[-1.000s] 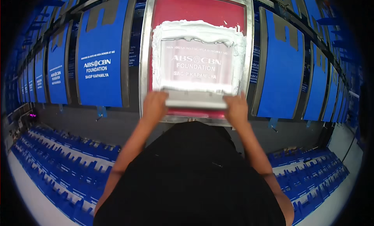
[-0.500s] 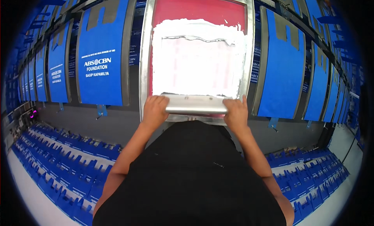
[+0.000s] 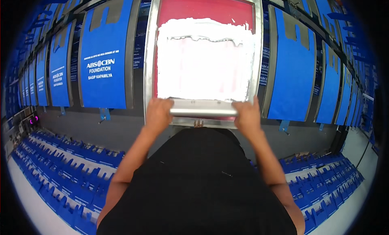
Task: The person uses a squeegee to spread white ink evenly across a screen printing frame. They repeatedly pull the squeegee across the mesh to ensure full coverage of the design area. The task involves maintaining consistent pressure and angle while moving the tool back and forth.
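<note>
In front of me lies a screen-printing frame (image 3: 259, 52) with a metal border and red mesh (image 3: 206, 7). White ink (image 3: 206, 67) covers most of the mesh, with a ragged thick band toward the far side. Across the near end of the mesh rests a wide metal squeegee (image 3: 202, 112). My left hand (image 3: 159, 114) is closed around the squeegee's left end. Its right end is gripped by my right hand (image 3: 248, 116), slightly blurred. The squeegee's blade edge meets the ink and is mostly hidden.
Blue bags lie flat on boards along the bench, one printed in white at left (image 3: 103, 56) and a plain one at right (image 3: 292, 69). Blue clips hang from the bench's near edge. Behind me on both sides, rows of blue bags (image 3: 60, 170) cover low racks.
Both hands still hold the squeegee at the near end. The squeegee has tilted a little, and the frame appears shifted very slightly left and up in view.
</note>
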Demonstrator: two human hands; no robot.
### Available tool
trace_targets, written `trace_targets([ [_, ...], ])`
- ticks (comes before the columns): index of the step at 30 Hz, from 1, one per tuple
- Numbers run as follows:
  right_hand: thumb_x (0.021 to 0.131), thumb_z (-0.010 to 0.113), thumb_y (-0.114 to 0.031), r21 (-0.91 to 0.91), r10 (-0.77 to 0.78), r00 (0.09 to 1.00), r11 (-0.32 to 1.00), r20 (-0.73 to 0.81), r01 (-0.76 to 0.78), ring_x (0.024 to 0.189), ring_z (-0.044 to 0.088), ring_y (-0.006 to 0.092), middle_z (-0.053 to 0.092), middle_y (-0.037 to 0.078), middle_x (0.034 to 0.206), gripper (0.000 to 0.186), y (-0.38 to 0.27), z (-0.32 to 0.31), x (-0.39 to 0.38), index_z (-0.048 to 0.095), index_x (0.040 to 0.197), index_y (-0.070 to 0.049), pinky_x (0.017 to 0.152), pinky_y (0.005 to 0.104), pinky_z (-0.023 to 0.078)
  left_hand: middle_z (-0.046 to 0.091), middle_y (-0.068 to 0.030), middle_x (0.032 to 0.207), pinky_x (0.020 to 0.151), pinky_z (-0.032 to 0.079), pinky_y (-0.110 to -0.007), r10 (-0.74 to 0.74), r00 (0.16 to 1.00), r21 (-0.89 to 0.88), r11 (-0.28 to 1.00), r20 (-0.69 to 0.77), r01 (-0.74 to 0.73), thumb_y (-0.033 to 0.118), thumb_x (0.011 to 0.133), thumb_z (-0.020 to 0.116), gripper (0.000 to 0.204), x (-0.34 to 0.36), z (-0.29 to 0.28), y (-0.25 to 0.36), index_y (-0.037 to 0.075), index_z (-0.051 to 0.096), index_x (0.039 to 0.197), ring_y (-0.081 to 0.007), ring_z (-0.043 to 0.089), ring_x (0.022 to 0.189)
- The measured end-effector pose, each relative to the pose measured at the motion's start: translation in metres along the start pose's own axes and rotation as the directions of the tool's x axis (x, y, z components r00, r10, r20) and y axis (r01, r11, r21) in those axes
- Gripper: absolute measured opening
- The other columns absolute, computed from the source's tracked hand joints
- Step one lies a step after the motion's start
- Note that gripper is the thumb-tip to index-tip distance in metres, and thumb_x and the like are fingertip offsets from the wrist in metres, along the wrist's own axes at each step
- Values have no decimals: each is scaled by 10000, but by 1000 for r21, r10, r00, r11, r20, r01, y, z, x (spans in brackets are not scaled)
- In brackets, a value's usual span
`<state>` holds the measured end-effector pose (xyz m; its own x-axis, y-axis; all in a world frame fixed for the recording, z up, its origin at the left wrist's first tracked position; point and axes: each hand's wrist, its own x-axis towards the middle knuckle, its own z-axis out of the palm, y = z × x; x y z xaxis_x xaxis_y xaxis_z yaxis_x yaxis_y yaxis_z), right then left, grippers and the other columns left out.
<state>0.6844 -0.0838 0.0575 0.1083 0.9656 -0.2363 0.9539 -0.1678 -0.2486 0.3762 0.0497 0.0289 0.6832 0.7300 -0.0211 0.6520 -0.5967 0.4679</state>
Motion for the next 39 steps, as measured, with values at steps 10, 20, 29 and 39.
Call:
trace_targets([
  [10, 679, 606, -109, -116, -44, 999, 992, -27, 40, 920, 656, 338, 689, 167, 930, 395, 40, -74, 227, 680, 1067, -133, 813, 431, 525, 691, -164, 858, 776, 516, -430, -193, 981, 174, 967, 11, 188, 383, 666, 802, 418, 213, -64, -48, 123, 711, 981, -347, 662, 846],
  [20, 616, 654, -81, 105, 70, 981, 990, 182, -90, 760, 683, 310, 697, 194, 836, 432, 66, -141, 235, 685, 1044, -30, 737, 369, 538, 648, -197, 910, 722, 490, -405, -414, 861, -123, 877, 296, 464, 332, 868, 660, 334, 75, -84, 53, 25, 649, 998, -327, 622, 838],
  [29, 629, 678, -105, -75, -144, 982, 985, 118, 153, 1032, 625, 346, 665, 186, 1088, 549, -102, -86, 286, 642, 1176, -75, 906, 398, 488, 648, -92, 733, 659, 464, -312, -62, 692, -655, 274, 719, 704, 470, 935, 570, 515, -163, 61, -47, -31, 681, 901, -122, 572, 723],
  [39, 620, 616, -108, -168, -114, 987, 977, 114, 133, 1040, 622, 326, 662, 147, 1120, 552, -385, -33, 160, 659, 1170, -128, 908, 396, 494, 502, 29, 593, 528, 352, -233, -28, 752, -724, 249, 659, 643, 424, 963, 542, 454, -306, -100, -161, 50, 647, 729, -65, 435, 562],
])
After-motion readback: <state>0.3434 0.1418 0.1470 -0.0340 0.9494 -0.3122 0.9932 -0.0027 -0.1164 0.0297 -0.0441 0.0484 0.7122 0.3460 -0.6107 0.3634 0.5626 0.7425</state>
